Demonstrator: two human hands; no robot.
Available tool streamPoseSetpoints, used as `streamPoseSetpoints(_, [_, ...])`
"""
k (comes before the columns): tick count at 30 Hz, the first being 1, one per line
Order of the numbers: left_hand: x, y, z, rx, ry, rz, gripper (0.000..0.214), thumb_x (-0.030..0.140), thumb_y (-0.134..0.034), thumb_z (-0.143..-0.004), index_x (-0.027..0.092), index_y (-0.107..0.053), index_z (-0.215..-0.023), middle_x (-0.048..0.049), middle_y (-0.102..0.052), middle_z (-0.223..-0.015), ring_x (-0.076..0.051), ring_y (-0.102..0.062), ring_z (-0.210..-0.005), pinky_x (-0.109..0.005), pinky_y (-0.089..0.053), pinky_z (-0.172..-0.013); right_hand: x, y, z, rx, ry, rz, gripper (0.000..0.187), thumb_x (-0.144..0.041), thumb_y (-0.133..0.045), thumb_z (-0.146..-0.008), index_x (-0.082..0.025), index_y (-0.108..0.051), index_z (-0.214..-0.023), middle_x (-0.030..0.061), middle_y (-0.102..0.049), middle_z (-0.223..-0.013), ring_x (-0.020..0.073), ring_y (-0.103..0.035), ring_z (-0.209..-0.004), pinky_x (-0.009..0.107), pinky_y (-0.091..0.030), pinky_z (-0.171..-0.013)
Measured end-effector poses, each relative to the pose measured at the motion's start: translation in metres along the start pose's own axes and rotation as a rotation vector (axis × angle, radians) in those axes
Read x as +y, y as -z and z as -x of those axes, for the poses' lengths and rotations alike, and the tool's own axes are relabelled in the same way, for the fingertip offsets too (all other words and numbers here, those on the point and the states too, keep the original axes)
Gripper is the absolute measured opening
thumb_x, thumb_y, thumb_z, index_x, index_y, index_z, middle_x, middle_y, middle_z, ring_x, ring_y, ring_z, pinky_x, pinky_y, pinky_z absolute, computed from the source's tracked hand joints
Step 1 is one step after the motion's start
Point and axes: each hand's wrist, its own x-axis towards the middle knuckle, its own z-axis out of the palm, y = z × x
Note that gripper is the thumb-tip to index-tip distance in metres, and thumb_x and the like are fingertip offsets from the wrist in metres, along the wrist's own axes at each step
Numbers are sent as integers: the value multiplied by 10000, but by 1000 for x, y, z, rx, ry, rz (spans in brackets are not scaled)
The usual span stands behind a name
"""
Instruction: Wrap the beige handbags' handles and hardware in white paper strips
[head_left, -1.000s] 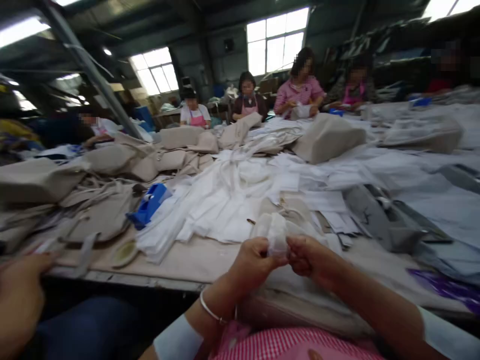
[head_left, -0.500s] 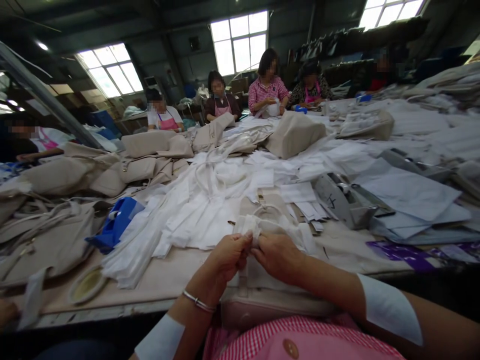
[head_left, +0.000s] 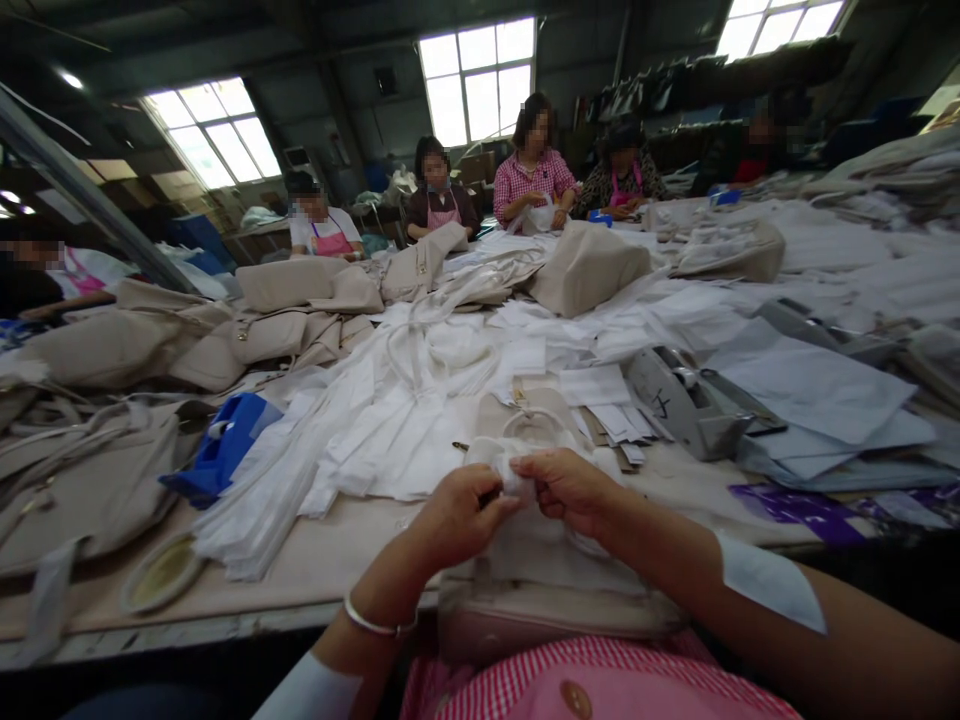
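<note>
My left hand [head_left: 455, 517] and my right hand [head_left: 568, 487] meet at the near edge of the table, both pinched on a small wad of white wrapping [head_left: 512, 472]. Under them a pale beige bag [head_left: 547, 600] rests against my lap, with white tissue lying over its top. A silver bangle circles my left wrist. Just beyond my fingers a small brass-coloured piece [head_left: 459, 447] lies on the table.
A heap of white paper strips [head_left: 420, 420] fills the table's middle, with beige bags [head_left: 589, 268] piled behind and at left. A blue tape dispenser [head_left: 217, 450] sits at left, a grey one [head_left: 679, 400] at right. Several people work along the far side.
The view swung right and settled. Both hands kept hold of the white wad and dropped slightly toward the bag; the right hand now reaches over the top of it.
</note>
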Motion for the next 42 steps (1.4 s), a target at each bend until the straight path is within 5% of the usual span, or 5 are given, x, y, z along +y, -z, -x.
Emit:
streamPoseSetpoints(5, [-32, 23, -30, 162, 35, 55, 397, 344, -639, -807, 179, -661, -1166, -75, -635, -1094, -181, -587, -969, -264, -484, -802, 1, 3, 1, -41, 2, -18, 287, -346, -668, -728, -189, -435, -670, -101, -341, -464, 24, -211, -373, 178, -97, -393])
streamPoseSetpoints(17, [-90, -18, -54, 31, 458, -20, 364, 412, -566, -822, 135, -687, -621, -3, -566, -510, -142, -500, -555, -245, -334, -528, -11, 11, -21, 78, 49, -188, 391, -373, -704, -767, -216, -361, -664, -117, -290, -456, 24, -187, -359, 156, -153, -330])
streamPoseSetpoints(27, [-77, -15, -28, 251, 474, -311, 311, 390, -552, -862, 149, -677, -1014, -122, -704, -999, -215, -624, -926, -288, -409, -798, 4, -4, -21, 30, 51, -92, 332, -357, -721, -720, -195, -434, -680, -107, -347, -474, 15, -214, -366, 143, -137, -331])
streamPoseSetpoints(35, [-56, -10, 14, -88, 466, -245, 430, 590, -566, -769, 195, -604, -605, -31, -611, -588, -189, -565, -586, -281, -319, -531, 9, -4, -23, 16, 78, -51, 356, -398, -722, -703, -196, -430, -678, -103, -356, -479, 19, -238, -378, 151, -144, -347])
streamPoseSetpoints(42, [-23, 3, 36, 114, 411, -60, 209, 361, -570, -801, 186, -559, -687, 23, -567, -615, -135, -505, -593, -250, -335, -551, 6, 3, -18, 20, 103, -74, 357, -411, -729, -693, -192, -447, -681, -106, -356, -487, 14, -214, -380, 157, -123, -359])
